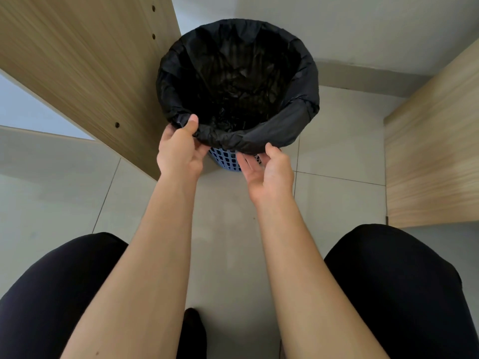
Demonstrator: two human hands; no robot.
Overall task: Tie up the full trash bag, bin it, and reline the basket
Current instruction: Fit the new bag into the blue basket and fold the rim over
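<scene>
A blue mesh basket stands on the tiled floor, lined with a black trash bag whose edge is folded over the whole rim. The bag's inside looks dark and crumpled. My left hand pinches the folded bag edge at the near left of the rim, thumb on top. My right hand is palm up at the near right of the rim, fingers spread just under the bag's edge, thumb tip touching it.
A wooden panel with drilled holes leans close on the basket's left. Another wooden panel stands on the right. A white wall with a grey skirting is behind. My knees in black trousers frame the floor below.
</scene>
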